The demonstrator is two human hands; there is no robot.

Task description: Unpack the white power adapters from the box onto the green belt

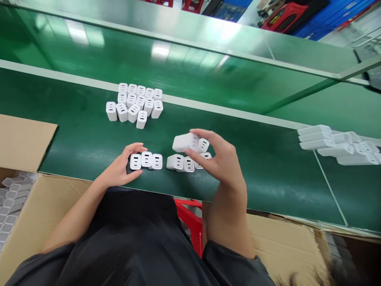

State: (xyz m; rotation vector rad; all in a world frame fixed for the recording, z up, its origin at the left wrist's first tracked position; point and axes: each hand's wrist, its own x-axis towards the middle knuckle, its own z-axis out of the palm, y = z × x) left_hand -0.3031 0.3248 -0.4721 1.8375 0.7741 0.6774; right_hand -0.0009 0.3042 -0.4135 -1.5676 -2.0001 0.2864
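Note:
My right hand [222, 157] pinches a white USB wall charger [182, 143] between thumb and fingers, lying on its side in the air above the green table. Below and behind it stands a small group of chargers [188, 164], partly covered by my fingers. At the table's near side my left hand [120, 167] is open, thumb and fingers spread around the left end of three upright chargers [146, 159] set side by side. Whether its fingertips touch them I cannot tell. Port slots face up on these three.
Several chargers stand in rows [135, 102] farther back. More lie at the far right [320, 137]. A cardboard flap [25, 139] rests on the left, above a box of white casings [13, 198]. A pale strip [208, 106] runs along the green table [268, 171].

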